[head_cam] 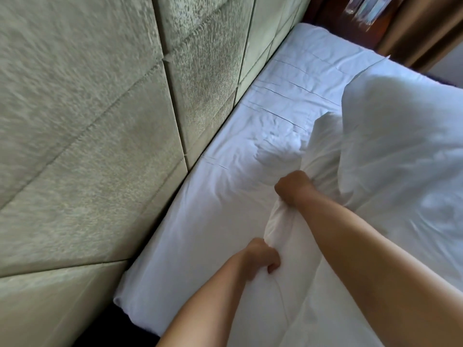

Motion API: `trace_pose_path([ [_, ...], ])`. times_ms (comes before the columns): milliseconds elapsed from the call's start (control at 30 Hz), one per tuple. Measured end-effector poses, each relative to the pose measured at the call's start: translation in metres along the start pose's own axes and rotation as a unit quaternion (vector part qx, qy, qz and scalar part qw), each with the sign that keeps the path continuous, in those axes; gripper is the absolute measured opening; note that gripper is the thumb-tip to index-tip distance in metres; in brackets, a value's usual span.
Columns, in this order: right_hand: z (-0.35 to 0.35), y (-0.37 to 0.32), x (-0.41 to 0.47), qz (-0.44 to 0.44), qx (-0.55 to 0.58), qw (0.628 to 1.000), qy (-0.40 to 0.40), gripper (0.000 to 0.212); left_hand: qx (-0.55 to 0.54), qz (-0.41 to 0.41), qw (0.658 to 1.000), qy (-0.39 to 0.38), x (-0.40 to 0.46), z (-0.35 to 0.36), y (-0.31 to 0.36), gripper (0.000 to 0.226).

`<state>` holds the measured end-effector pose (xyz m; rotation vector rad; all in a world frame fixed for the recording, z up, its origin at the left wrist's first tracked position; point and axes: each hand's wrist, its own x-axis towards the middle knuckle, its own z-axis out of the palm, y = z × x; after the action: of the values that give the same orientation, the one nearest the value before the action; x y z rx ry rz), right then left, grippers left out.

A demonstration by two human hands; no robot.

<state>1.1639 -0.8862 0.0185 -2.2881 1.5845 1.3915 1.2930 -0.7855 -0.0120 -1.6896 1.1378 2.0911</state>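
two hands on the job, both clamped on the same rolled edge of the white duvet (390, 151). the left hand (263, 256) sits nearer the body, fingers curled under the bunched hem. the right hand (293, 187) is further out along that edge, fist wrapped round the cloth, and the fabric between them stands up in a thick fold. beyond and to the right of the right hand, the duvet puffs up off the bed in a big loose heap, so it looks mid-spread, not laid.

what's done, by the look of it: the sheet (213, 209) is on, stretched over the mattress to the left of both hands and wrapping the corner nearest the left forearm. a patch of creases shows just past the right hand. what's left, i'd say: draw that edge up toward the head of the bed, flatten the heap and square it off.

round about: a padded green headboard (100, 121) runs along the far side of the sheet, left of both hands and tight against the mattress, so there's little room to overshoot on that side. a brown curtain (426, 28) hangs well beyond the right hand, past the far end of the bed, with dark wood beside it. the real obstacle is the duvet's own bulk, piled right next to the right hand.
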Motion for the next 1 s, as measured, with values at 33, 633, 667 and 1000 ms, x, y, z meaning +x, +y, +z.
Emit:
trace_pose_path([
  [33,-0.01,0.002,-0.002,-0.001,0.001,1.0,0.005,0.031,0.001,0.005,1.0,0.005,-0.006,-0.007,0.002,0.037],
  [633,-0.222,-0.034,0.065,0.013,0.12,0.971,0.208,0.04,0.133,0.136,0.911,0.366,-0.07,-0.214,-0.008,0.043],
  [667,-0.219,-0.036,0.066,-0.01,0.078,0.983,0.163,0.042,0.146,0.153,0.895,0.393,-0.062,-0.209,-0.018,0.049],
  [1000,-0.243,-0.056,0.027,-0.039,0.215,0.975,0.029,0.047,0.296,0.134,0.907,0.266,-0.075,-0.224,-0.014,0.066],
])
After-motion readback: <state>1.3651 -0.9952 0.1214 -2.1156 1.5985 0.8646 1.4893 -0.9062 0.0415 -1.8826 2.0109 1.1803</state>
